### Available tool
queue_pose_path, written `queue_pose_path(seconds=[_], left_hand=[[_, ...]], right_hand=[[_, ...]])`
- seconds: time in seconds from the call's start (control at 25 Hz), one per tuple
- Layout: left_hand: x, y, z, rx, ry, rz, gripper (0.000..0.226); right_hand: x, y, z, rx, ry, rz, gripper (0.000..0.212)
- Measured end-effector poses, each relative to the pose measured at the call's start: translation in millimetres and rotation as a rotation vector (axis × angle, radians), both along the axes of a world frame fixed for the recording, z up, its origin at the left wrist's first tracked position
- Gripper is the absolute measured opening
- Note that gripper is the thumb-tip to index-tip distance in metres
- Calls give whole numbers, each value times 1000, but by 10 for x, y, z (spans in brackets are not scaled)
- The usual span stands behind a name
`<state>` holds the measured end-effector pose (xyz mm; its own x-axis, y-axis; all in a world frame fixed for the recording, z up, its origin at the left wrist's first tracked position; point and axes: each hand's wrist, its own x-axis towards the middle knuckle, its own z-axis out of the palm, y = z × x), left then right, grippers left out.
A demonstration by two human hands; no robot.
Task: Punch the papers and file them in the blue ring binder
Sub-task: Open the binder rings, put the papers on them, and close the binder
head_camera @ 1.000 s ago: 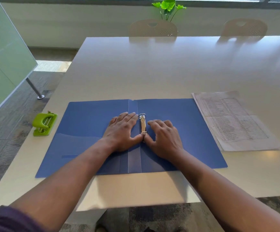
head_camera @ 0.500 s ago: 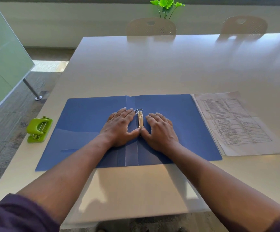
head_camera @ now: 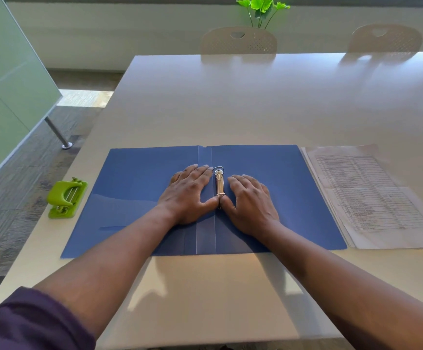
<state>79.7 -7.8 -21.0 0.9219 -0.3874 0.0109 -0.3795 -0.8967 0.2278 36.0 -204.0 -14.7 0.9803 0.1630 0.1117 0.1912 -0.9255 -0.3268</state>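
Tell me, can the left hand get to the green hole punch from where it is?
Probably yes: the left hand lies flat on the blue binder, and nothing lies between it and the hole punch.

Place: an office, most likely a meeting room.
Table [head_camera: 230, 109]: long, pale and glossy, room for several seats.
Chairs [head_camera: 238, 42]: two matching perforated-back chairs at its far side.
Partition [head_camera: 8, 79]: frosted glass panel on the left.
Floor [head_camera: 11, 193]: grey carpet tiles.
Desk items: blue ring binder [head_camera: 134, 188], green hole punch [head_camera: 67, 196], printed tables on papers [head_camera: 367, 195].
Plant [head_camera: 262, 7]: by the window sill.
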Motion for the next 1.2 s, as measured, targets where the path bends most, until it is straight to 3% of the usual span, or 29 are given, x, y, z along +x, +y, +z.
queue_pose_path(seconds=[0.96,1.2], left_hand=[[-21,-12,23,-57,22,18,99],[-29,13,23,-101,28,-2,96]], right_hand=[[-15,2,24,67,18,-27,57],[5,-21,-12,74,14,-29,63]])
